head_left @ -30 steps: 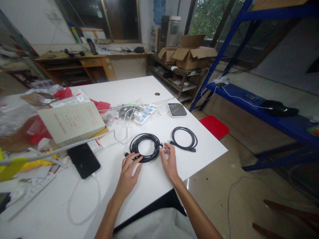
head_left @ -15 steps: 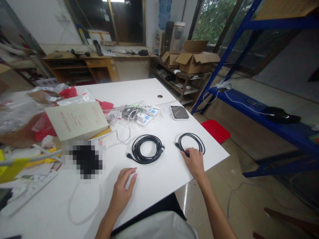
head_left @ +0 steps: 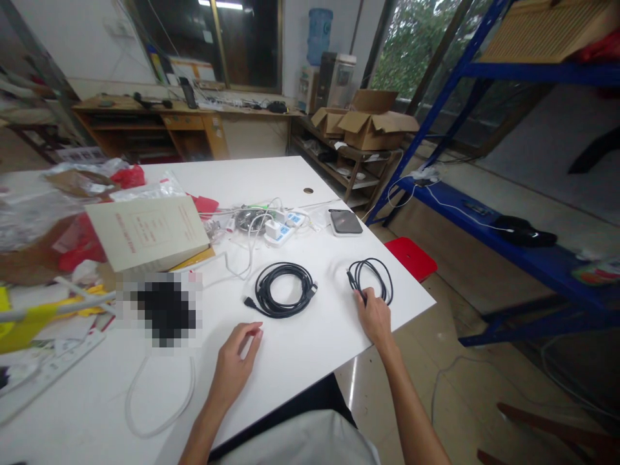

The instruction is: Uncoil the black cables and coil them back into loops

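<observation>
My right hand (head_left: 374,316) grips the near side of a small coiled black cable (head_left: 386,271) by the table's right edge. Its coil looks slightly raised and tilted, with a plug end at its left. A larger coiled black cable (head_left: 262,298) lies flat on the white table (head_left: 314,336), with its connectors at the left and right of the ring. My left hand (head_left: 236,355) rests just in front of that larger coil, empty, thumb and fingers apart.
White power strips (head_left: 278,234) with tangled cords lie behind the coils. A flat grey-topped device (head_left: 345,221) sits near the right edge. At left are a beige folder (head_left: 148,232), plastic bags and a looped white cable (head_left: 130,397). A red stool (head_left: 411,257) stands beyond the table.
My right hand has closed on the small cable, and its coil has tilted up and narrowed. My left hand stays in nearly the same place. The view has shifted slightly.
</observation>
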Motion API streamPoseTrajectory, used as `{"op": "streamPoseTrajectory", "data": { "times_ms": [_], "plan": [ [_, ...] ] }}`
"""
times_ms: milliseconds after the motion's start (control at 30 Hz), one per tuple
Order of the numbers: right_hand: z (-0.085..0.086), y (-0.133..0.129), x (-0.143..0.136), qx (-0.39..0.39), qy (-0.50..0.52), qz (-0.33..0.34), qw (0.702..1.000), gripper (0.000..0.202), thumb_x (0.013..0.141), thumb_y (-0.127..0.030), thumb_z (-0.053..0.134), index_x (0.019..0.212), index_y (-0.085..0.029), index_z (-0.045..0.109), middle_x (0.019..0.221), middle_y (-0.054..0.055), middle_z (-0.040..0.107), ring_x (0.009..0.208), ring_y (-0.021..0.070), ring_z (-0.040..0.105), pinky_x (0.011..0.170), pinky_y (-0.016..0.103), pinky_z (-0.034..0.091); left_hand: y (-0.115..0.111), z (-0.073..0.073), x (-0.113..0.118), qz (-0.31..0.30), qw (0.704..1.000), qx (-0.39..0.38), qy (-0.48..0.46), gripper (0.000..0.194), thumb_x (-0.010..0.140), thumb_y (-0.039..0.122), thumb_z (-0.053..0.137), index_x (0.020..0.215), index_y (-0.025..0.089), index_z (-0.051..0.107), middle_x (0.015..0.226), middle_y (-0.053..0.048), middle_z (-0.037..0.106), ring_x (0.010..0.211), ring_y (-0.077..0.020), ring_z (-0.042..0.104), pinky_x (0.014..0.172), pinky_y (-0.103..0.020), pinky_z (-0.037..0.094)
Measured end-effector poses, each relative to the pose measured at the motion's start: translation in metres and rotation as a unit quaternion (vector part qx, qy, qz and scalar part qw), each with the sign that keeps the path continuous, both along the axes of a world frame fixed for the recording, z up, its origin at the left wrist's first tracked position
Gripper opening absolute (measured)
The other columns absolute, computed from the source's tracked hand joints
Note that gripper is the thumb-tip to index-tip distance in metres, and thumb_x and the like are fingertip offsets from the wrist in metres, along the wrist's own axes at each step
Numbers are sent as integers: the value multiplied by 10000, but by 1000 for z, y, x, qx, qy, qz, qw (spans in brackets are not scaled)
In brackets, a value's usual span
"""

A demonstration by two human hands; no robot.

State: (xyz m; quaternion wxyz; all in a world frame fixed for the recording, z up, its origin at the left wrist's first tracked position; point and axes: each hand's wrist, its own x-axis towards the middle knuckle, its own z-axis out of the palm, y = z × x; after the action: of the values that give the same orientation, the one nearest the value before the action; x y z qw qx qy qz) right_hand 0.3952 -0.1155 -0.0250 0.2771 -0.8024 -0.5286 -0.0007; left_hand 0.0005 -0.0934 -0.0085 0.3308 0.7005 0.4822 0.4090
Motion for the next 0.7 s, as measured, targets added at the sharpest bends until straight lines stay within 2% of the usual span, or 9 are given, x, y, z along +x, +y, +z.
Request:
{"op": "streamPoseTrajectory", "data": {
  "times_ms": [100,200,267,333,433,500,567,633,700],
  "plan": [
    [7,-8,-12,19,54,-20,998,571,1067,-722,307,941,-227,563,652,30,594,563,210,539,584,298,283,0,2,-1,-7,1000,7,-6,241,1042,421,621,1136,231,735,1084,-69,757,1011,-227,740,936,-381,610],
    [20,-23,-36,50,104,-29,993,547,1093,-687,226,904,-248,490,656,14,587,563,198,561,559,292,356,-1,3,-2,-16,1000,14,-10,221,1044,414,619,1090,232,736,1061,-68,756,1004,-230,735,919,-372,606],
    [33,-35,-56,86,162,-32,982,516,1106,-664,240,890,-251,460,659,-7,553,570,174,544,559,281,396,-1,5,-2,-18,999,22,-17,208,1040,409,627,1037,230,732,1036,-62,753,987,-227,734,907,-362,604],
    [48,-47,-80,152,293,-37,943,485,1080,-684,384,882,-247,457,665,-37,488,560,142,470,539,261,380,-1,6,-2,-22,999,32,-26,208,1035,406,637,975,226,724,1014,-61,750,972,-226,733,903,-362,603],
    [69,-60,-117,200,467,-24,861,489,1035,-703,509,873,-249,429,671,-77,354,534,103,325,484,222,286,-5,13,0,-36,998,48,-35,206,1021,408,660,937,232,728,1003,-62,755,966,-233,736,905,-374,608],
    [79,-67,-140,180,540,1,822,497,1023,-705,544,871,-248,422,680,-85,313,533,89,272,473,206,252,-11,20,3,-51,997,42,-39,186,1013,409,670,973,244,746,1019,-63,764,980,-239,740,914,-381,612],
    [85,-72,-161,138,584,39,799,503,1018,-715,545,878,-244,438,684,-86,299,534,86,254,465,199,236,-21,30,8,-76,996,16,-48,183,1016,413,663,1035,257,757,1054,-68,771,1012,-248,742,927,-386,613],
    [90,-76,-179,92,600,87,790,503,1030,-729,506,922,-238,493,682,-81,314,535,89,274,465,201,249,-33,39,15,-104,993,-15,-62,221,1021,429,650,1131,267,753,1107,-79,773,1060,-261,738,951,-397,610],
    [95,-80,-194,47,591,141,793,503,1058,-716,452,1013,-229,570,694,-62,391,555,100,353,498,214,324,-45,47,23,-117,989,-34,-82,318,1018,467,644,1252,268,728,1178,-98,768,1107,-278,727,982,-416,604]
  ]
}}
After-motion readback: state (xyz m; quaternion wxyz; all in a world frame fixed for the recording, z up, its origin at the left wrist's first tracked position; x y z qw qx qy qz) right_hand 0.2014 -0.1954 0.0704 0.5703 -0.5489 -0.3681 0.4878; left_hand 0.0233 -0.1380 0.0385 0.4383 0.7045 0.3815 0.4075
